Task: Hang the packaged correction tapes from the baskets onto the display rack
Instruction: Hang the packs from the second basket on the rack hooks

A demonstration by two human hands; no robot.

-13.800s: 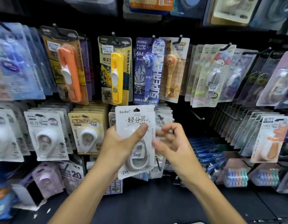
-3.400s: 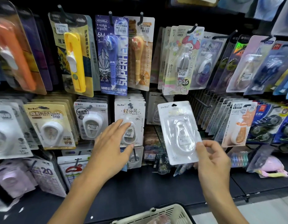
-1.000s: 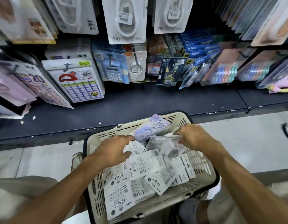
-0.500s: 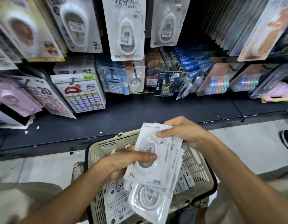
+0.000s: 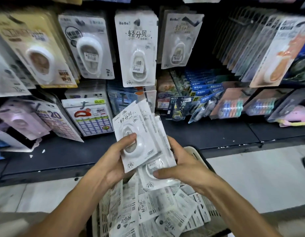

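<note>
head view: a fanned stack of white correction tape packs (image 5: 139,134), each with an oval blister and grey print, is gripped by the left hand (image 5: 112,161), thumb on the top blister, and by the right hand (image 5: 184,166) curled round the lower packs. more packs fill the cream basket (image 5: 198,154) below. behind, a dark shelf (image 5: 208,134) beneath a display rack (image 5: 136,48) crowded with hanging stationery; pale tiled floor (image 5: 254,182).

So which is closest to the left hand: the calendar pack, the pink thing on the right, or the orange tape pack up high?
From the left hand:
1. Calendar pack, just up-left.
2. Orange tape pack, upper right.
3. Pink thing, far right on the shelf.
</note>
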